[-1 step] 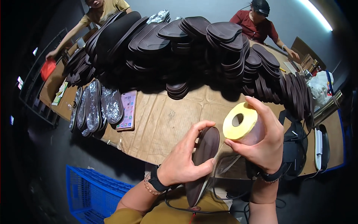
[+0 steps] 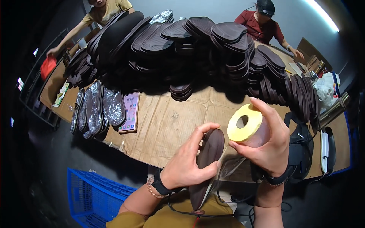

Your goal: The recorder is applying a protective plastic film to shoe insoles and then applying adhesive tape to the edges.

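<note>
In my left hand point(image 2: 188, 161) a dark brown shoe sole point(image 2: 211, 148) stands on edge, fingers over its top and thumb along its near side. My right hand point(image 2: 268, 144) grips a roll of clear film point(image 2: 245, 123) with a pale yellow end face and an open core. A thin sheet of film point(image 2: 235, 167) stretches between the roll and the sole. Film-wrapped soles point(image 2: 95, 106) stand in a row at the left of the table, beside a lit phone point(image 2: 131, 112).
Large stacks of dark soles point(image 2: 156, 41) fill the table's far half. A blue plastic crate point(image 2: 91, 197) sits below on the left. To the right are a black bag point(image 2: 300, 152) and a white device point(image 2: 324, 150). Two people work across the table, one holding a red bag point(image 2: 48, 66).
My hands, the sole and the roll stay in place. At the far left, the other person's hand and the red bag have shifted slightly.
</note>
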A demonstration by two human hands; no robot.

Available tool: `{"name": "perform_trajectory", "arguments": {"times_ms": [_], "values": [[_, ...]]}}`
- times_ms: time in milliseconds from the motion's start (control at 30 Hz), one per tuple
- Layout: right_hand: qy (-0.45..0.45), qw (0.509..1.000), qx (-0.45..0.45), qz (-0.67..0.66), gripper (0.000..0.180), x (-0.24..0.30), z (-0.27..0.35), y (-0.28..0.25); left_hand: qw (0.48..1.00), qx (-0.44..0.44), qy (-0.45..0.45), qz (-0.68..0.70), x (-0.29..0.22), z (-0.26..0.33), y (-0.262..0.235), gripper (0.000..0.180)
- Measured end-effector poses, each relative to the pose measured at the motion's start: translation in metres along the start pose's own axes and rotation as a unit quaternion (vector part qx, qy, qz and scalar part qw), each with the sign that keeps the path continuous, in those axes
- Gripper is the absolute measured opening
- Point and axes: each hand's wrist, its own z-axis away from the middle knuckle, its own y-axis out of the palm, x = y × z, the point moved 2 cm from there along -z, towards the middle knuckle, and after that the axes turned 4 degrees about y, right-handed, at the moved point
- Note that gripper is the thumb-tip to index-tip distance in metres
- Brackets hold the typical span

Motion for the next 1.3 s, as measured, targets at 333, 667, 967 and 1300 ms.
{"name": "perform_trajectory", "arguments": {"times_ms": [333,667,967,1300], "values": [[-0.003,0.998,0.014,0.061,0.089,0.008,-0.001,0.005,0.999,-0.006,0.032,-0.017,0.003,0.004,-0.001,0.085],[-0.019,0.997,0.009,0.069,0.088,0.012,-0.002,0.006,0.999,-0.002,0.029,-0.035,0.002,0.004,-0.001,0.085],[-0.033,0.996,-0.004,0.083,0.085,0.011,-0.003,0.009,0.999,0.001,0.022,-0.041,0.001,0.003,-0.001,0.085],[-0.016,0.997,0.01,0.077,0.085,0.02,0.002,0.011,1.0,-0.016,-0.011,0.01,0.0,0.006,0.0,0.07]]}}
